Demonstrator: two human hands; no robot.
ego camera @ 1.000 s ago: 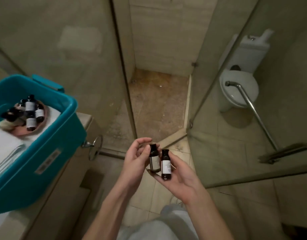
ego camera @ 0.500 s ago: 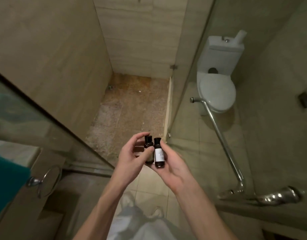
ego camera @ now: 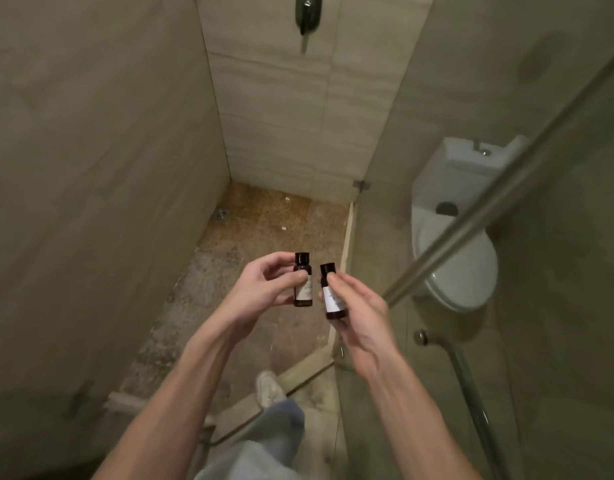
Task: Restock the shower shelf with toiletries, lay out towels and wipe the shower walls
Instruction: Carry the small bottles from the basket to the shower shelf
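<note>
I hold two small dark toiletry bottles with black caps and white labels at chest height over the shower threshold. My left hand (ego camera: pixel 264 285) grips the left bottle (ego camera: pixel 303 289) upright. My right hand (ego camera: pixel 357 313) grips the right bottle (ego camera: pixel 333 299), which tilts slightly to the left. The two bottles are a little apart. The beige tiled shower walls (ego camera: pixel 281 126) rise ahead and to the left. No shelf or towel is in view.
A brown pebbled shower floor (ego camera: pixel 264 230) with a drain (ego camera: pixel 221 214) lies ahead. A dark fitting (ego camera: pixel 308 10) hangs on the far wall. The glass door (ego camera: pixel 548 306) with a metal bar (ego camera: pixel 499 199) stands at right, a white toilet (ego camera: pixel 454 247) behind it. My foot (ego camera: pixel 269 389) is at the threshold.
I have stepped forward into the shower opening; the teal basket is out of view. The bottles, held together before, are now split, one in each hand.
</note>
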